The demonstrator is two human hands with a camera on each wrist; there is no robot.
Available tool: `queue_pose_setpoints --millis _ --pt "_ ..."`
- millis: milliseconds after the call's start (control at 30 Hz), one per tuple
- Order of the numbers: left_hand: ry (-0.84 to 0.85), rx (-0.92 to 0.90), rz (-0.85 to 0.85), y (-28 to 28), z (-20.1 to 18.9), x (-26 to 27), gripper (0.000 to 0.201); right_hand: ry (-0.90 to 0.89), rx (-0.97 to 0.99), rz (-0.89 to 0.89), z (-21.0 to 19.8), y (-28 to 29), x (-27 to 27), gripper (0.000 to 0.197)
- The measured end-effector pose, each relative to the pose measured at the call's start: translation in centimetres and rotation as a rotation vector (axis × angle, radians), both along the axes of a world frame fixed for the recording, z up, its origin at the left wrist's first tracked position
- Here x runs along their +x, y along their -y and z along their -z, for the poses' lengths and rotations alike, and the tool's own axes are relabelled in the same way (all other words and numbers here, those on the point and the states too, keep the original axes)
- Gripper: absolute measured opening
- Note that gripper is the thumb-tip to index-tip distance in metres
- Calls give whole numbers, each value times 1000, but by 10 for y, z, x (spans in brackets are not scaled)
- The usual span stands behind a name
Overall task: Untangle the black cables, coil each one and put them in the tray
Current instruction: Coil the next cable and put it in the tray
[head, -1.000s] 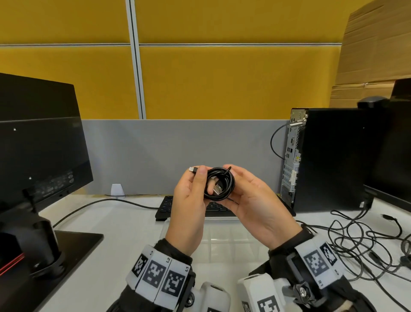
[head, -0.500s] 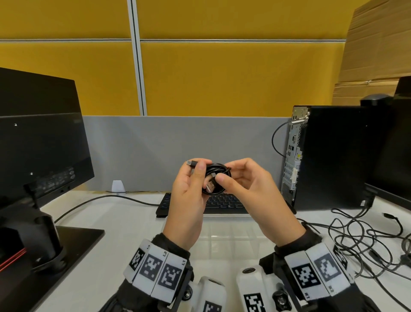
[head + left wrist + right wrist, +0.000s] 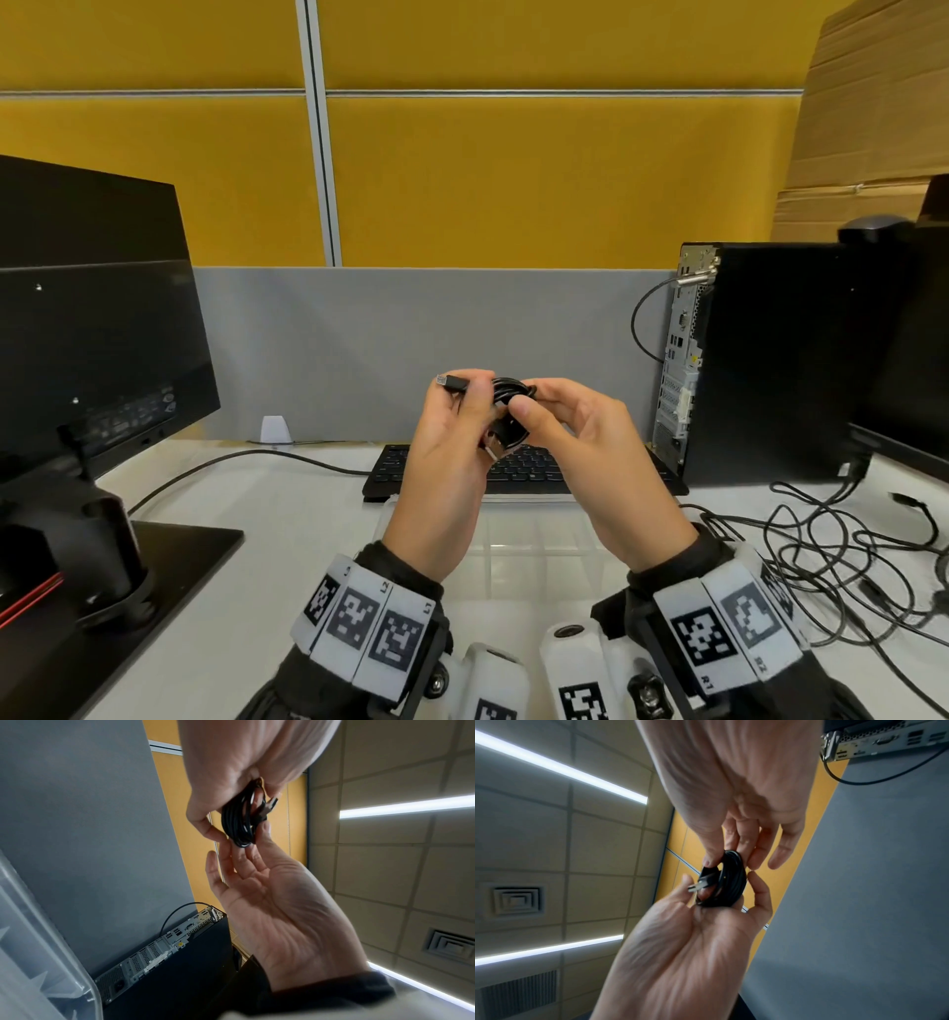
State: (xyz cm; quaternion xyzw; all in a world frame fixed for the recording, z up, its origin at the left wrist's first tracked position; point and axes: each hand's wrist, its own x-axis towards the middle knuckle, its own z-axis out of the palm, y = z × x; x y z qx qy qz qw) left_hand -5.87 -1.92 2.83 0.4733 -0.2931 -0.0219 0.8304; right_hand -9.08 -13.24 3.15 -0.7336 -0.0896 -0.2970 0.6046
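A small coil of black cable (image 3: 509, 398) is held up between both hands, above the clear plastic tray (image 3: 539, 537) on the desk. My left hand (image 3: 475, 406) grips the coil's left side, and one USB plug (image 3: 452, 383) pokes out over its fingers. My right hand (image 3: 529, 406) pinches the coil's right side with thumb and fingertips. The left wrist view shows the coil (image 3: 241, 821) edge-on between the two hands. In the right wrist view a second plug (image 3: 700, 884) sticks out of the coil (image 3: 729, 882). A tangle of loose black cables (image 3: 832, 560) lies on the desk to the right.
A black keyboard (image 3: 529, 475) lies just behind the tray. A PC tower (image 3: 760, 360) stands at the right and a monitor (image 3: 92, 334) on its stand base (image 3: 174, 560) at the left. One black cord (image 3: 246, 457) runs across the desk behind.
The coil, seen face-on as a ring a second ago, is turned and squeezed narrower. My right thumb has come round onto its front, and both hands now cover more of it.
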Motion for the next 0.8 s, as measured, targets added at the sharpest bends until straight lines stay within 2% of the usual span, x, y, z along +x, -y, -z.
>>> queue_pose_setpoints --millis 100,267,400,467,533,600,667,800 --pt "42 122 -11 -4 0 3 39 8 -26 -18 -1 2 1 19" --pt "27 288 110 -22 -4 14 38 -17 -198 -49 -9 3 0 16" --pt "-81 254 218 -53 -9 29 63 -50 -423 -53 -22 10 3 14" --pt "-22 379 176 -62 -14 30 74 -64 -516 -82 -26 10 3 13" --pt "124 594 106 -61 -18 24 62 -77 -643 -89 -27 5 4 15" --pt "214 712 108 -53 -19 16 36 -102 -734 -85 -29 -3 5 15" --pt "240 736 97 -46 -16 11 17 -126 -766 -85 -32 -7 7 11" --pt "186 657 75 -37 -8 14 20 -160 -749 -86 -32 -3 12 11"
